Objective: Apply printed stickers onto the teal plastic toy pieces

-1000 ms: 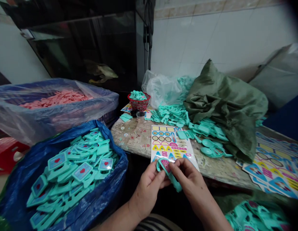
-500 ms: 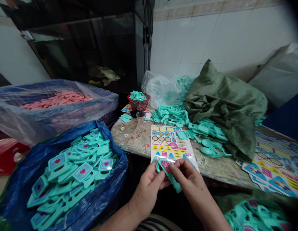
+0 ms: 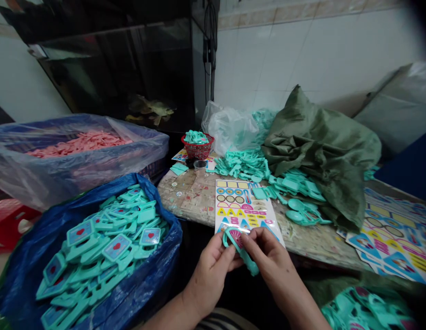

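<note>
Both my hands meet just in front of the table's near edge, holding one teal plastic toy piece [image 3: 240,251] with a round head and a handle. My left hand [image 3: 213,269] pinches its round head from the left. My right hand [image 3: 269,261] grips it from the right, thumb pressing on a pink sticker on the head. Just beyond the hands a sticker sheet [image 3: 243,206] lies on the table.
A blue bag [image 3: 157,270] of teal pieces with heart stickers sits at my left, a bin of pink pieces [image 3: 75,142] behind it. On the table [image 3: 195,195]: loose teal parts [image 3: 288,188], a red basket [image 3: 197,147], a green sack [image 3: 323,142], more sticker sheets [image 3: 395,238].
The hands and the teal piece stay almost still; only the fingers shift slightly on the sticker. The fish in the tank behind has moved.
</note>
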Action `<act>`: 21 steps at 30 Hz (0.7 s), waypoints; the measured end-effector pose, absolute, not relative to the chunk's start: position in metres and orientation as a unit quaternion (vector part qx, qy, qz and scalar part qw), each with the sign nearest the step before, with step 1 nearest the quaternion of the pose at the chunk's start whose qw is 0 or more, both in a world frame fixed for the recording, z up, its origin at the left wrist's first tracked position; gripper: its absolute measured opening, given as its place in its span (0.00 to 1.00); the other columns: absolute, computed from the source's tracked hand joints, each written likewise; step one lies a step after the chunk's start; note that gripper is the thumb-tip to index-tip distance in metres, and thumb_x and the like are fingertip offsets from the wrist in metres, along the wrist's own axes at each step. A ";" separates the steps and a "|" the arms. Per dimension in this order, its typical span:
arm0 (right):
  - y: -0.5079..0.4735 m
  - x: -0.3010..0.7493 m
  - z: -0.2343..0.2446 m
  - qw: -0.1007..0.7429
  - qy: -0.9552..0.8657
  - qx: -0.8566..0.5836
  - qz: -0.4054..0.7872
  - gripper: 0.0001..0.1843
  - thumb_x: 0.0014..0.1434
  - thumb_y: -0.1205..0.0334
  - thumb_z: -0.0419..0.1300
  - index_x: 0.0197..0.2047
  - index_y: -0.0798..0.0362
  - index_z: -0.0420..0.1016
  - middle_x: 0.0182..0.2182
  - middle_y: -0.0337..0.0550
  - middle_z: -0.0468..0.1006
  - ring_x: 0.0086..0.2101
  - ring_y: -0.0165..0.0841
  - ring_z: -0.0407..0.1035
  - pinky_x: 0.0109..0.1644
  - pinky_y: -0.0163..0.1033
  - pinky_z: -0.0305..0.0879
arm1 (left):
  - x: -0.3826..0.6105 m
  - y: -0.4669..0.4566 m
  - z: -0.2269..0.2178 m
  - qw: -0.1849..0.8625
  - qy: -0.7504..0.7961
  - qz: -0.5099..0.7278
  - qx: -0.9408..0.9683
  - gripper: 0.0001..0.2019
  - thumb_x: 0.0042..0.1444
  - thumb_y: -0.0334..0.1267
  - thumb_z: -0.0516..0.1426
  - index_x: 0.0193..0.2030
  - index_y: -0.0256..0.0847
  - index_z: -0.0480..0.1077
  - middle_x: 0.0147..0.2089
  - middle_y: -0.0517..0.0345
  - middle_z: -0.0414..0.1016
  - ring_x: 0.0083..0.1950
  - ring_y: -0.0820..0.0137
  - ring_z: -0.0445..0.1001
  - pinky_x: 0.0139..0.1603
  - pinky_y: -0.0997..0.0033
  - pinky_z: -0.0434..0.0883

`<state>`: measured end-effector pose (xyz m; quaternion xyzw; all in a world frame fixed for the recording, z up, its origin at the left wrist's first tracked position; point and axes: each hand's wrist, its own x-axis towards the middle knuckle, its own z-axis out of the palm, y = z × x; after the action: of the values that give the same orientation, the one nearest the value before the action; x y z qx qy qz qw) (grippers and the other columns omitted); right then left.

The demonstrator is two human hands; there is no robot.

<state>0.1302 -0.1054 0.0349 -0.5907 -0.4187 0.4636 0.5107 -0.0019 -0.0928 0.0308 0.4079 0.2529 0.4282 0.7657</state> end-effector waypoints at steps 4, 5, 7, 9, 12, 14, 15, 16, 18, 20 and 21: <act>-0.106 0.131 0.034 0.506 -0.426 -0.594 0.457 0.20 0.52 0.43 0.59 0.30 0.51 0.59 0.23 0.32 0.63 0.24 0.26 0.54 0.28 0.32 0.53 | -0.001 -0.093 0.032 0.767 0.251 0.428 0.406 0.17 0.61 0.37 0.52 0.56 0.42 0.65 0.57 0.49 0.69 0.59 0.57 0.66 0.58 0.52 0.65; -0.106 0.131 0.034 0.504 -0.427 -0.597 0.456 0.21 0.52 0.43 0.59 0.30 0.51 0.59 0.23 0.32 0.63 0.24 0.26 0.54 0.28 0.32 0.53 | -0.001 -0.093 0.032 0.768 0.251 0.428 0.406 0.17 0.61 0.38 0.52 0.56 0.42 0.65 0.57 0.49 0.69 0.59 0.57 0.66 0.58 0.52 0.65; -0.106 0.131 0.035 0.501 -0.430 -0.600 0.453 0.21 0.52 0.43 0.59 0.30 0.51 0.59 0.23 0.33 0.63 0.24 0.26 0.54 0.28 0.33 0.52 | -0.001 -0.093 0.033 0.767 0.253 0.428 0.406 0.17 0.61 0.38 0.52 0.56 0.42 0.65 0.57 0.49 0.69 0.59 0.57 0.66 0.59 0.52 0.64; -0.106 0.131 0.036 0.500 -0.431 -0.601 0.451 0.21 0.51 0.42 0.59 0.29 0.51 0.59 0.23 0.32 0.63 0.24 0.26 0.54 0.27 0.33 0.52 | -0.001 -0.093 0.033 0.765 0.251 0.430 0.407 0.17 0.60 0.38 0.52 0.56 0.42 0.65 0.57 0.49 0.69 0.59 0.57 0.65 0.59 0.52 0.64; -0.106 0.130 0.037 0.503 -0.427 -0.597 0.455 0.21 0.51 0.42 0.60 0.30 0.51 0.59 0.22 0.32 0.62 0.23 0.26 0.54 0.27 0.33 0.52 | -0.001 -0.093 0.033 0.766 0.248 0.430 0.409 0.17 0.60 0.38 0.52 0.56 0.43 0.65 0.58 0.49 0.69 0.59 0.57 0.66 0.59 0.52 0.64; -0.106 0.130 0.037 0.506 -0.424 -0.596 0.456 0.21 0.50 0.43 0.60 0.30 0.51 0.60 0.22 0.32 0.63 0.24 0.27 0.55 0.27 0.33 0.53 | -0.001 -0.093 0.033 0.768 0.246 0.428 0.408 0.17 0.60 0.38 0.52 0.56 0.43 0.65 0.58 0.49 0.69 0.59 0.57 0.66 0.59 0.52 0.64; -0.106 0.130 0.037 0.507 -0.425 -0.596 0.455 0.20 0.50 0.43 0.60 0.30 0.51 0.60 0.22 0.33 0.63 0.24 0.27 0.55 0.27 0.33 0.53 | -0.001 -0.093 0.034 0.768 0.247 0.428 0.408 0.17 0.60 0.38 0.52 0.56 0.43 0.65 0.58 0.50 0.69 0.59 0.57 0.65 0.59 0.52 0.65; -0.106 0.130 0.037 0.508 -0.425 -0.596 0.453 0.20 0.50 0.43 0.60 0.30 0.51 0.60 0.22 0.33 0.64 0.23 0.27 0.55 0.27 0.32 0.53 | -0.001 -0.093 0.034 0.768 0.247 0.428 0.408 0.17 0.60 0.37 0.52 0.56 0.43 0.65 0.58 0.50 0.69 0.59 0.57 0.65 0.59 0.53 0.65; -0.106 0.130 0.037 0.512 -0.426 -0.597 0.447 0.20 0.50 0.43 0.61 0.29 0.51 0.60 0.22 0.33 0.64 0.23 0.27 0.56 0.27 0.32 0.53 | -0.001 -0.093 0.034 0.767 0.249 0.428 0.409 0.17 0.60 0.37 0.52 0.56 0.43 0.65 0.58 0.49 0.68 0.59 0.57 0.65 0.58 0.53 0.65; -0.106 0.130 0.037 0.512 -0.432 -0.600 0.439 0.20 0.50 0.43 0.60 0.30 0.50 0.59 0.22 0.32 0.63 0.23 0.27 0.56 0.27 0.32 0.54 | -0.001 -0.093 0.034 0.765 0.247 0.431 0.409 0.16 0.60 0.38 0.52 0.55 0.43 0.66 0.58 0.49 0.68 0.59 0.57 0.65 0.59 0.53 0.65; -0.106 0.130 0.036 0.509 -0.440 -0.602 0.430 0.20 0.51 0.43 0.60 0.30 0.50 0.59 0.21 0.32 0.63 0.23 0.27 0.55 0.26 0.32 0.54 | -0.001 -0.093 0.034 0.765 0.245 0.433 0.409 0.16 0.60 0.38 0.52 0.55 0.43 0.66 0.58 0.50 0.68 0.59 0.57 0.65 0.59 0.53 0.65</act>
<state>0.1302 -0.1061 0.0363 -0.6022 -0.4395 0.4303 0.5090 -0.0006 -0.0932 0.0341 0.4089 0.2449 0.4332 0.7650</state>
